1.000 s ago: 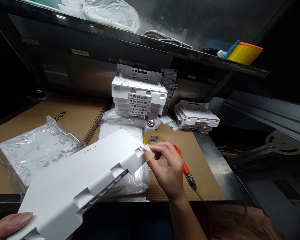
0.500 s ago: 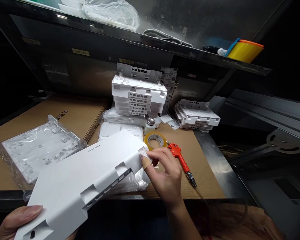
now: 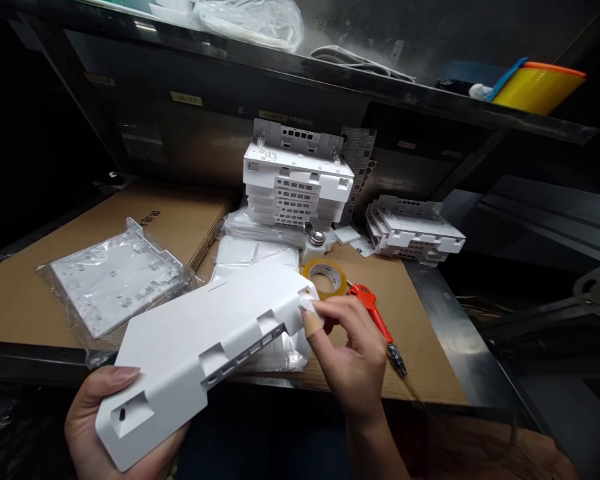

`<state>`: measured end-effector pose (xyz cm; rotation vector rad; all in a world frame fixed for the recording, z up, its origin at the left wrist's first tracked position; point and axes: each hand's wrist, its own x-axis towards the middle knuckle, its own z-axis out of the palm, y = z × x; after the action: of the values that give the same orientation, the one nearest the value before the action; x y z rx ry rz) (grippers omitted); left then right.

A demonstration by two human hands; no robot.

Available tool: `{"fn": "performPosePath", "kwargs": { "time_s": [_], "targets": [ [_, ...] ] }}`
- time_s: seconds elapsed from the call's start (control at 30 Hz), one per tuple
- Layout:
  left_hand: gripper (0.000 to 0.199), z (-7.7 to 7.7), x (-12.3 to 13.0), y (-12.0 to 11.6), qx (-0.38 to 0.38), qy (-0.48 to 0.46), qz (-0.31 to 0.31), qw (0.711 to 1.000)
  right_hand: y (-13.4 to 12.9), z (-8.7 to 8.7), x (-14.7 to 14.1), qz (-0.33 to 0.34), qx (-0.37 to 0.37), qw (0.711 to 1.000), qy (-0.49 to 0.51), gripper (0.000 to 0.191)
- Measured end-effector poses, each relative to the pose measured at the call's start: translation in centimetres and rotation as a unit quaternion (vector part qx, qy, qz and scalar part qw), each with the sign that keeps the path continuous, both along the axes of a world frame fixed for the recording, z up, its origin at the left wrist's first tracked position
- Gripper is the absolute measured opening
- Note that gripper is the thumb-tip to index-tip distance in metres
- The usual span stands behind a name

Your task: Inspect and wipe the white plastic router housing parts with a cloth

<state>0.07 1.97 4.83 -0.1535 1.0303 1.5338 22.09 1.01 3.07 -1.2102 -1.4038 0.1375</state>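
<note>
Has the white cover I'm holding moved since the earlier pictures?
Yes, rightward in view: the white cover now reaches closer to the resting yellow tape roll.

Workshop: white plastic housings (image 3: 300, 177) stood in stacks; cardboard (image 3: 420, 353) covered the metal bench (image 3: 447, 327); red air gun (image 3: 376, 317), tape roll (image 3: 343, 281) lay below a metal shelf (image 3: 260, 59).

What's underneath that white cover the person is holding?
Part of the left hand supports the white cover from below; plastic packs show past its edges. Its underside, and whatever it blocks, can't be seen.
</note>
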Motion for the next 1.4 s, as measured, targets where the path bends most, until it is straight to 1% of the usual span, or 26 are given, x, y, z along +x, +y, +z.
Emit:
{"fn": "performPosePath", "kwargs": {
  "time_s": [0.07,0.1,0.2,0.3,0.4,0.53,0.63,0.73,0.8,0.9,1.07,1.17,1.3,1.4],
  "targets": [
    [0.078,1.1,0.9,0.2,-0.053,0.013,0.034,0.998,-0.5,0.1,-1.0,0.032,-0.011,0.999,0.007,0.016],
    [0.08,1.5,1.2,0.3,-0.063,0.018,0.047,0.997,-0.8,0.1,-1.6,0.047,-0.014,0.999,0.008,0.016],
    [0.081,2.0,1.8,0.1,-0.043,0.028,0.056,0.997,-1.2,-0.1,-3.1,0.072,-0.01,0.997,0.008,0.016],
    [0.08,1.8,1.9,-0.2,-0.028,0.029,0.048,0.998,-1.2,-0.4,-3.7,0.061,-0.005,0.998,0.009,0.017],
    [0.081,1.7,1.8,-0.2,-0.031,0.026,0.052,0.998,-1.2,-0.6,-3.7,0.06,-0.005,0.998,0.005,0.018],
    [0.081,1.8,1.8,-0.3,-0.027,0.024,0.062,0.997,-1.1,-0.7,-3.7,0.056,-0.003,0.998,0.001,0.018],
    [0.081,1.9,1.9,-0.3,-0.037,0.026,0.059,0.997,-1.2,-0.7,-3.6,0.044,0.002,0.999,-0.001,0.019],
    [0.081,1.9,2.0,-0.3,-0.03,0.021,0.056,0.998,-1.4,-0.8,-3.6,0.039,0.007,0.999,-0.002,0.021],
    [0.081,1.8,2.1,-0.3,-0.033,0.005,0.059,0.998,-1.5,-0.8,-3.5,0.037,0.004,0.999,0.002,0.021],
    [0.081,1.5,2.1,-0.3,-0.02,-0.032,0.055,0.998,-1.5,-1.0,-3.3,0.051,-0.008,0.999,-0.003,0.02],
    [0.076,0.8,2.0,-0.2,0.007,-0.057,0.019,0.998,-1.6,-1.1,-3.2,0.029,-0.014,0.999,0.006,0.02],
    [0.071,0.5,2.2,-0.3,0.034,-0.063,-0.004,0.997,-2.1,-0.7,-4.1,0.067,-0.022,0.997,0.012,0.02],
    [0.061,0.4,2.7,-0.4,0.063,-0.069,-0.006,0.996,-2.5,-0.3,-6.1,0.131,-0.028,0.991,0.014,0.017],
    [0.061,0.3,2.9,-0.5,0.068,-0.075,-0.002,0.995,-2.5,-0.4,-6.9,0.129,-0.02,0.991,0.007,0.015]
  ]
}}
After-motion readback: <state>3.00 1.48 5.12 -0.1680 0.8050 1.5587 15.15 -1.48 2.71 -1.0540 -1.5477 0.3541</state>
